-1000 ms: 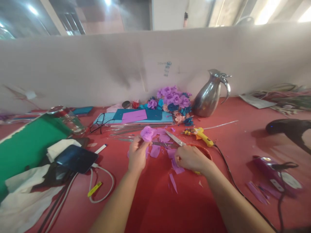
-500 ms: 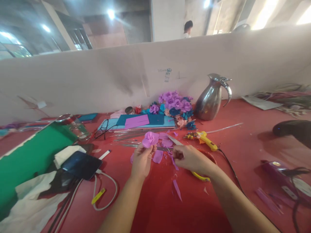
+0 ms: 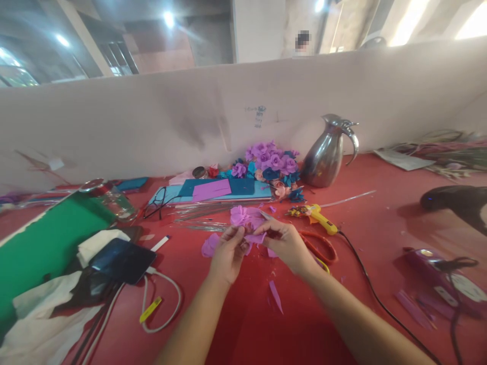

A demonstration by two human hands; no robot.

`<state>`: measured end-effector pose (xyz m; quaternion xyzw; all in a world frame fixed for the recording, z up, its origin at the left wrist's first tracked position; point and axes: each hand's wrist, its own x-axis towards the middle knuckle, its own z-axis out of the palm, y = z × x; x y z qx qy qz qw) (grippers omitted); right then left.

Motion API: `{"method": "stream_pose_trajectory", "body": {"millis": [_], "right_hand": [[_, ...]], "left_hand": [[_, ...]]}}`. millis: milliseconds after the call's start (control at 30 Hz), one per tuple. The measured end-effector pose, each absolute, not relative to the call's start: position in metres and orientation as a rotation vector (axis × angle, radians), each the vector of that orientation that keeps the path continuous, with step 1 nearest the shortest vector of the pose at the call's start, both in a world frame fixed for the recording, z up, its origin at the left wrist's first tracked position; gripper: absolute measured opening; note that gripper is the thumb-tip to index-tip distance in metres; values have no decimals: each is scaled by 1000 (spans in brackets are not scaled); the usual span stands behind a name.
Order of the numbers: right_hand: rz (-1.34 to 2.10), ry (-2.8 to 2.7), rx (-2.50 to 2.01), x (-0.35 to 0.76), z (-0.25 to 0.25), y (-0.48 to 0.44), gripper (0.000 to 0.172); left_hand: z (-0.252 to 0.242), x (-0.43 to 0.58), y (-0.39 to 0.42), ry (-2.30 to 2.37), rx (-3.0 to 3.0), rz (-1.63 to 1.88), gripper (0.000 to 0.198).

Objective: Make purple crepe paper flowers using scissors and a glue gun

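Observation:
My left hand (image 3: 228,253) pinches the base of a purple paper flower (image 3: 243,217) over the red table (image 3: 236,314). My right hand (image 3: 287,243) meets it from the right, its fingers closed on a purple paper petal (image 3: 255,237) held against the flower. Loose purple paper scraps (image 3: 210,246) lie on the table around both hands. Orange-handled scissors (image 3: 317,246) rest just right of my right hand. A yellow glue gun (image 3: 315,215) lies behind them.
A bunch of purple and blue paper flowers (image 3: 272,165) and a steel jug (image 3: 329,152) stand by the white partition. Paper sheets (image 3: 213,190), wires, glasses, a phone (image 3: 122,259) on a cable and green paper (image 3: 45,243) lie left. A purple device (image 3: 437,276) sits right.
My right hand has left the scissors on the table and come to the flower with a petal. Both hands have drawn together.

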<state>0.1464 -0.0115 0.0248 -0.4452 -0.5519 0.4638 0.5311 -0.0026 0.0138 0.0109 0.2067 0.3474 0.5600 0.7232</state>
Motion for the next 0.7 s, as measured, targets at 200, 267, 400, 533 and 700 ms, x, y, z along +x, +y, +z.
{"method": "stream_pose_trajectory", "body": {"millis": [200, 267, 400, 533, 700], "right_hand": [[869, -1462, -1111, 144, 27, -13, 26], [852, -1437, -1113, 144, 25, -13, 23], [969, -1302, -1033, 143, 24, -12, 12], [1212, -1119, -953, 141, 28, -13, 6], [1422, -844, -838, 136, 34, -16, 29]], "left_hand": [[6, -3, 11, 756, 548, 1179, 24], [5, -3, 10, 726, 586, 1173, 22], [7, -2, 9, 704, 615, 1172, 23], [8, -1, 7, 736, 671, 1189, 25], [12, 0, 8, 816, 715, 1326, 23]]}}
